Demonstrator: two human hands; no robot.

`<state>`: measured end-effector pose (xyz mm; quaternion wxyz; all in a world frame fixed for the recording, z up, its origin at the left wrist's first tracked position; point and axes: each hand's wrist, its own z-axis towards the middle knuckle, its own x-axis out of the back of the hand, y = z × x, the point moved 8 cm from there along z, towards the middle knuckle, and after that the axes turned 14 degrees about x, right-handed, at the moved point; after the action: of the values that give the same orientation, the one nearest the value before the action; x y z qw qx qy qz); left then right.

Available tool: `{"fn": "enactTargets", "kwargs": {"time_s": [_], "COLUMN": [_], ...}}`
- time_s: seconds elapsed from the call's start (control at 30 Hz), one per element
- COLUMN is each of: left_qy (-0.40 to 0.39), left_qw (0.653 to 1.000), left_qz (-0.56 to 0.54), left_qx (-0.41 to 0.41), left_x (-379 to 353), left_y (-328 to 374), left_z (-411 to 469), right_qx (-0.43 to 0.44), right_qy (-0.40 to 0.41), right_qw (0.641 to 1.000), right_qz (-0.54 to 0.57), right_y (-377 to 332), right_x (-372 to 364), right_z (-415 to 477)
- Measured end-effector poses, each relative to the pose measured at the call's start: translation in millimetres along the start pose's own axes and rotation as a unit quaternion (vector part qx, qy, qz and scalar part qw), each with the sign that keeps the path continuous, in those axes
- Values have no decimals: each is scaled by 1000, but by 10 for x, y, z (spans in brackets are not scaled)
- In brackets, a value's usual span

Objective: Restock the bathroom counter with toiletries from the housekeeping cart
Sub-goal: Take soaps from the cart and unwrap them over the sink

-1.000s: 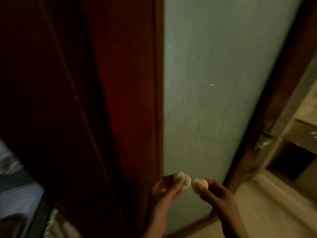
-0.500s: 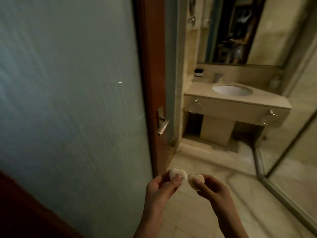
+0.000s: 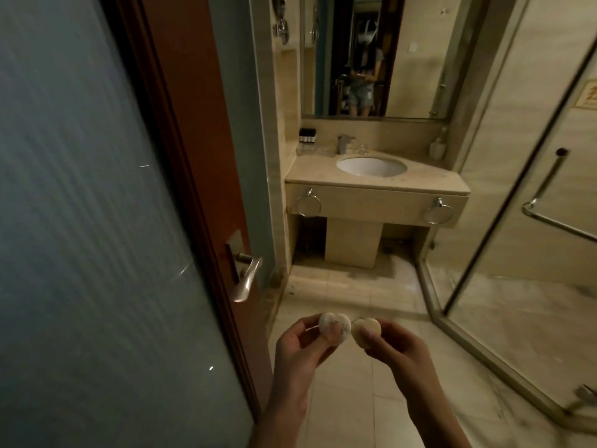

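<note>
While the frosted glass door (image 3: 80, 221) stands open along the left, its lever handle (image 3: 247, 279) jutting toward the walkway, the person stands at the near threshold with both hands raised over the tiled floor (image 3: 349, 399). The left hand (image 3: 300, 347) pinches a white round soap (image 3: 334, 326) between thumb and curled fingertips. Just to its right, the right hand (image 3: 397, 350) pinches a cream round soap (image 3: 366, 331) the same way, and the two pieces sit edge to edge, about touching. Each grip is only a fingertip pinch on a small, smooth disc, so I judge the chief risk to be a slip: a knock of one soap against the other, or a brush of the left elbow on the handle in passing, could send a piece to the hard floor. The counter (image 3: 429, 184), where the soaps belong, lies far ahead and well apart from the hands. At its far left stands a row of small dark bottles (image 3: 307, 136), then the faucet (image 3: 344, 143) behind the oval basin (image 3: 371, 166), and a pale dispenser (image 3: 438, 148) at the far right corner. The basin takes up most of the top, leaving bare ledge at either side. Two towel rings (image 3: 308, 203) hang on the front. The glass shower screen (image 3: 517, 189) narrows the way on the right, though nothing lies on the floor between.
</note>
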<state>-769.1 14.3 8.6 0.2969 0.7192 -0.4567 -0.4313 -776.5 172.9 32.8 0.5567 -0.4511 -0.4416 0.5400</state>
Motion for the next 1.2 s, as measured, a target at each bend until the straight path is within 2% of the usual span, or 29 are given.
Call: {"fn": "enactTargets", "kwargs": {"time_s": [0.33, 0.67, 0.83, 1.07, 1.2], "left_qy": [-14, -27, -4, 43, 48], "left_qw": [1000, 997, 996, 996, 996], "left_qz": [14, 46, 45, 55, 77], "left_qx": [-11, 60, 82, 48, 23], "left_x": [-67, -515, -699, -1260, -1824], "left_y": [684, 437, 465, 847, 1028], "left_z": [1109, 1872, 2339, 3140, 3675], "right_qx": [22, -32, -49, -26, -5], "right_qy": [-6, 68, 54, -3, 7], "right_qw": [1000, 997, 997, 1000, 1000], "right_qz": [-16, -10, -8, -5, -25], "right_y": [185, 680, 920, 1052, 1054], "right_x": [-182, 220, 320, 595, 1018], "right_z": [1229, 1679, 2185, 3325, 3931]}}
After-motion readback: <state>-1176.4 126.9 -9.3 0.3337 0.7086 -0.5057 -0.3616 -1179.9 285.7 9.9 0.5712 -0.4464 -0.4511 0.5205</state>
